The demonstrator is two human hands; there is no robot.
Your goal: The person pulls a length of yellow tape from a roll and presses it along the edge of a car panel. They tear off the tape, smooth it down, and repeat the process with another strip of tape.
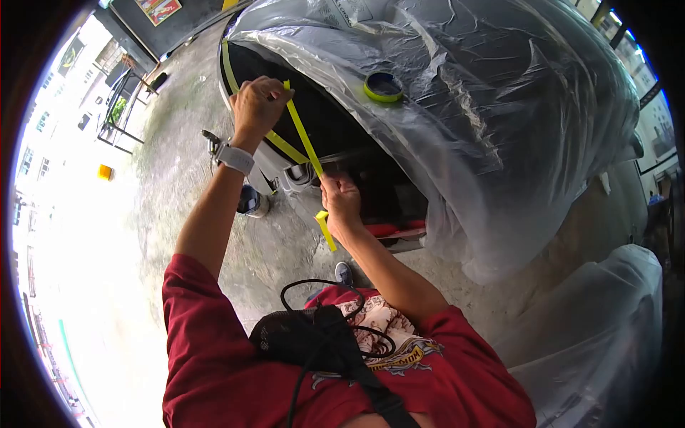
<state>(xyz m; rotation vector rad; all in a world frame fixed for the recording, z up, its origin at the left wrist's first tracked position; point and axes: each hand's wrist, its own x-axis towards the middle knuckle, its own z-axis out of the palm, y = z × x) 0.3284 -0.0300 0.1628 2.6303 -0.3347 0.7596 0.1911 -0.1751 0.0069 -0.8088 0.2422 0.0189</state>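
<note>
Yellow tape strip (303,135): one, taut between two hands, left of one plastic sheet (499,107) | left hand (257,103) grip closed on far end | right hand (341,203) pinching near end | one tape roll (383,87) on sheet

The floor (178,164) is grey, rough concrete with dark and greenish patches. Very bright sunlight comes in from the left and makes that side of the floor look almost white. Far off on that side stand buildings (39,153) with rows of small windows. A thin black metal frame (123,107) stands near the bright part, and a small yellow box (105,172) sits on the ground near it. At the top is a dark wall (135,25) with 1 red and yellow poster (158,8). A round tin (251,201) stands on the floor. At the lower right, a big shape (606,335) lies under clear plastic.
</note>
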